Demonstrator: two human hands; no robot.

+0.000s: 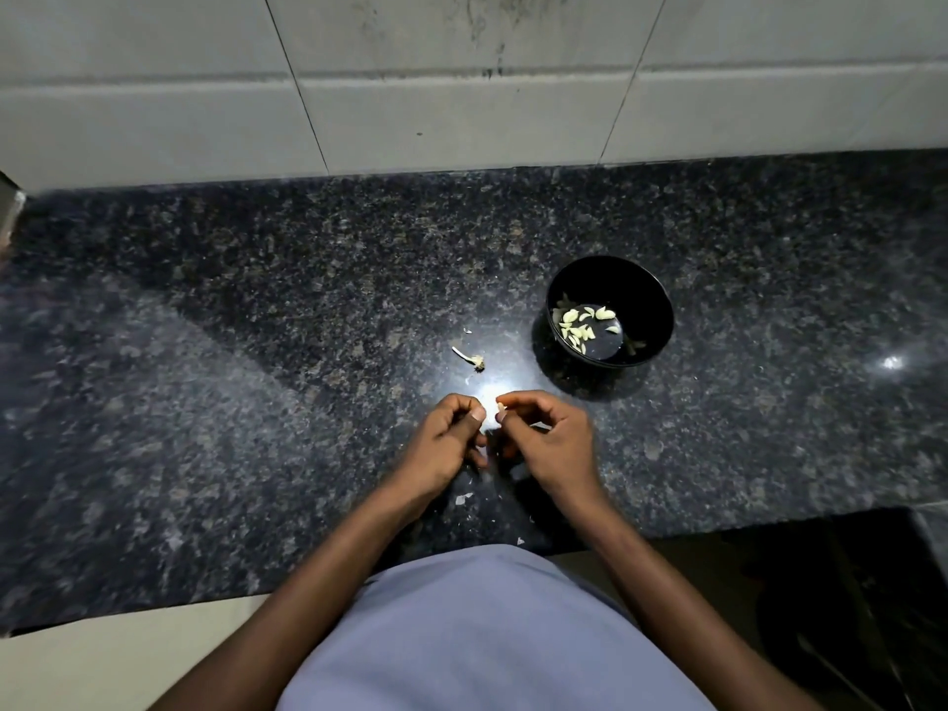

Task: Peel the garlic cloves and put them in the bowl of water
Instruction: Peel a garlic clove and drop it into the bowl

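A black bowl (pixel 651 295) stands on the dark granite counter, to the right of and beyond my hands. Several peeled pale garlic cloves (pixel 579 323) float in its water. Over the counter's middle, my left hand (pixel 446 446) and my right hand (pixel 551 443) meet, fingers curled. Between their fingertips they pinch a small white garlic clove (pixel 493 417) with papery skin. Glare from a light on the counter hides much of the clove.
A garlic stem and root piece (pixel 474 359) lies on the granite counter (pixel 256 351) just beyond my hands. Bits of white skin (pixel 463 499) are scattered near the front edge. A tiled wall (pixel 461 94) closes the back.
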